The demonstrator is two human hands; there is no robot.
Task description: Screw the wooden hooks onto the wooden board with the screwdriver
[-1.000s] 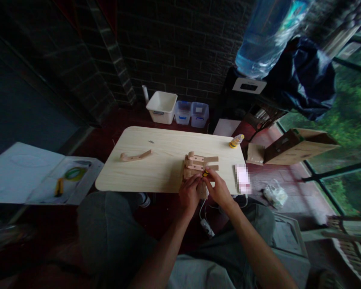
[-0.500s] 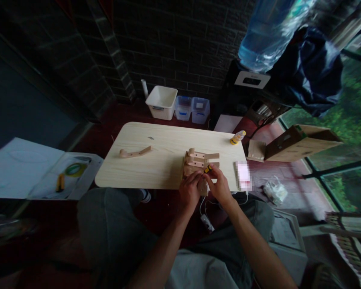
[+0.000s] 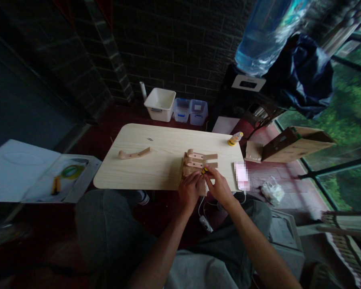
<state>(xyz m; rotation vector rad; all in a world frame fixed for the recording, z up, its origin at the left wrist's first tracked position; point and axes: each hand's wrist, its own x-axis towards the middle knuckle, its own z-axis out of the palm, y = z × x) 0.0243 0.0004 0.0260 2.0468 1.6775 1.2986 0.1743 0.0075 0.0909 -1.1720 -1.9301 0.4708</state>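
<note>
Head: right fingers (image 3: 211, 178) pinch yellow-black tool (image 3: 204, 170); left fingers (image 3: 193, 179) press wooden assembly (image 3: 193, 162), grip unclear, at tabletop (image 3: 165, 172) edge.

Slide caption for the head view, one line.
Left hand on the wooden assembly, right hand holding a yellow-and-black tool, at a pale table.

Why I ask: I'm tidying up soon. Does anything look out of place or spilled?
The crumpled plastic bag on the floor looks dropped. One wooden piece lies apart from the similar ones; no spill shows.
</note>
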